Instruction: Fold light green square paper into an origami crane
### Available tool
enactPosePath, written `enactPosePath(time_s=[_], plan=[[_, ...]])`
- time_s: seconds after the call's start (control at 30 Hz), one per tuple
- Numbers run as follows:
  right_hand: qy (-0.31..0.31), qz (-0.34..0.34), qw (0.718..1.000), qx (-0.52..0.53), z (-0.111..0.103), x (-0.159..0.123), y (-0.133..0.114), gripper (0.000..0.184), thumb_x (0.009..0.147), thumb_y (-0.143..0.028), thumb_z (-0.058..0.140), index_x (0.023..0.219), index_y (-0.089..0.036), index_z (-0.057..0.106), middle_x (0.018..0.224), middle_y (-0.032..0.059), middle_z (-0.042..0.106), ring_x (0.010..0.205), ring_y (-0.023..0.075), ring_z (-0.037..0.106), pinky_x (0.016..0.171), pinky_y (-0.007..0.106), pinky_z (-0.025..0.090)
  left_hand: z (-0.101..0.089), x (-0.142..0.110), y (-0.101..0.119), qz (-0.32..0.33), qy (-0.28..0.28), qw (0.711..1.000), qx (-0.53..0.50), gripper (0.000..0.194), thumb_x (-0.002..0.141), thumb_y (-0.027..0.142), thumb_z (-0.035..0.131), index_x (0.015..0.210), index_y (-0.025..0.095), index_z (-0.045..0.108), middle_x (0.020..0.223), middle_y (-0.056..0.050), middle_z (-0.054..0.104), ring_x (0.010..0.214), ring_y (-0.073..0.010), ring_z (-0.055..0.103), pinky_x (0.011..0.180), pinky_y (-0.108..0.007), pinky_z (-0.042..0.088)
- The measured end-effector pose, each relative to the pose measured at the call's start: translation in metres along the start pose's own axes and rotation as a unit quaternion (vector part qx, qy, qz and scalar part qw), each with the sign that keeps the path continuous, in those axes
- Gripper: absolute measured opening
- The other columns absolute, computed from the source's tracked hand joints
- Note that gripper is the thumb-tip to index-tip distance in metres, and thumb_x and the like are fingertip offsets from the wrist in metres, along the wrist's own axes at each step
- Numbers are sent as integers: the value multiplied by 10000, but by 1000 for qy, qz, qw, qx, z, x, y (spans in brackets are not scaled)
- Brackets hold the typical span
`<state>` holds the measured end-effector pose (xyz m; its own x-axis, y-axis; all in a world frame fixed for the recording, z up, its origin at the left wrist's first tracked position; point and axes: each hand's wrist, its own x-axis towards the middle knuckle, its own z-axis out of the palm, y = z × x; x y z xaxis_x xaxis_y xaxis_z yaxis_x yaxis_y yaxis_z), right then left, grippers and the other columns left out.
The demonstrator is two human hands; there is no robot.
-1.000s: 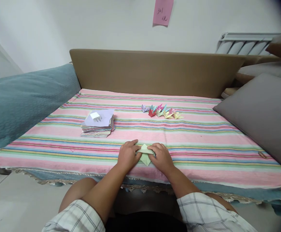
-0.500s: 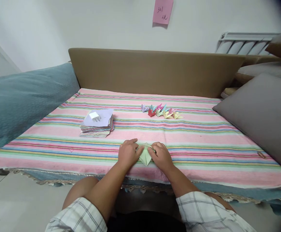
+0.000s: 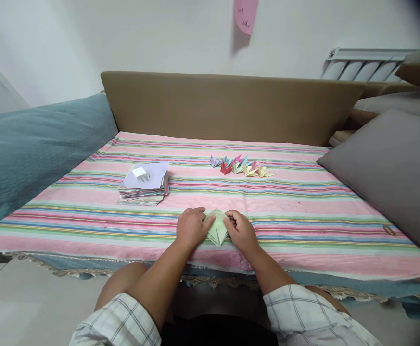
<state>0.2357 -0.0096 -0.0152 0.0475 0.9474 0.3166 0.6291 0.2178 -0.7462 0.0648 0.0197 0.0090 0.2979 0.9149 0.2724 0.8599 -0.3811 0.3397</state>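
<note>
Two hands, one sheet. Left hand [image 3: 191, 228] rests its thumb on the left side of the green folded paper [image 3: 217, 232], grip underneath hidden; right hand [image 3: 243, 233] pinches the right corner. Half a second ago the upper part stood foreshortened under both thumbs; now a flatter diamond, right thumb out at the rim. Fold looks opened out. Sheet lies near the front edge of the striped cloth [image 3: 285, 205]. Sideways room: left toward the paper stack [image 3: 152, 184], right toward the grey cushion [image 3: 386, 163]. Small folded figures [image 3: 236, 167] sit beyond.
</note>
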Motion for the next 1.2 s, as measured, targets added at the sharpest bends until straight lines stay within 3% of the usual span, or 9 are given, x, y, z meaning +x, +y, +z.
enactPosePath(time_s=[0.37, 0.57, 0.8, 0.9, 1.03, 1.2], plan=[[-21, -46, 999, 10, -4, -4, 3, 237, 874, -360, 439, 852, -202, 615, 749, 33, 628, 734, 184, 556, 657, 278, 406, 0, 1, -8, 1, -10, 999, -52, 264, 825, 420, 519, 769, 222, 685, 1017, -34, 694, 965, -217, 598, 861, -329, 428], [-65, -104, 992, -6, -10, -7, -1, 252, 901, -322, 403, 902, -220, 633, 835, 23, 666, 798, 186, 561, 757, 311, 376, 0, 2, -10, -48, 5, 996, -76, 192, 775, 381, 582, 882, 226, 618, 897, -20, 680, 887, -205, 602, 760, -292, 425], [-105, -133, 985, -46, -8, -7, 3, 248, 899, -252, 422, 1007, -249, 645, 955, 24, 673, 909, 190, 558, 805, 333, 374, -6, 3, -11, -107, -2, 988, -113, 216, 717, 369, 637, 739, 221, 482, 925, -3, 678, 827, -174, 617, 645, -249, 407], [-101, -152, 980, -84, -5, -6, 5, 240, 883, -240, 452, 1024, -265, 645, 1108, 36, 632, 1026, 206, 522, 855, 355, 374, -7, 2, -13, -90, 1, 989, -114, 205, 733, 331, 602, 639, 208, 467, 925, -9, 685, 826, -169, 626, 655, -253, 418], [-133, -182, 967, -120, -5, -7, 3, 255, 887, -229, 430, 1046, -264, 625, 1319, 36, 520, 1232, 235, 401, 973, 433, 310, -6, 1, -16, -43, 25, 992, -115, 168, 737, 269, 580, 589, 206, 529, 990, -36, 687, 956, -190, 618, 798, -293, 452], [-151, -189, 962, -128, -8, -8, -2, 252, 904, -237, 396, 1046, -263, 603, 1274, 43, 552, 1206, 217, 428, 1019, 472, 235, -4, 1, -19, 5, 24, 995, -99, 116, 755, 227, 572, 710, 207, 677, 1080, -68, 670, 1049, -215, 590, 931, -356, 431]])
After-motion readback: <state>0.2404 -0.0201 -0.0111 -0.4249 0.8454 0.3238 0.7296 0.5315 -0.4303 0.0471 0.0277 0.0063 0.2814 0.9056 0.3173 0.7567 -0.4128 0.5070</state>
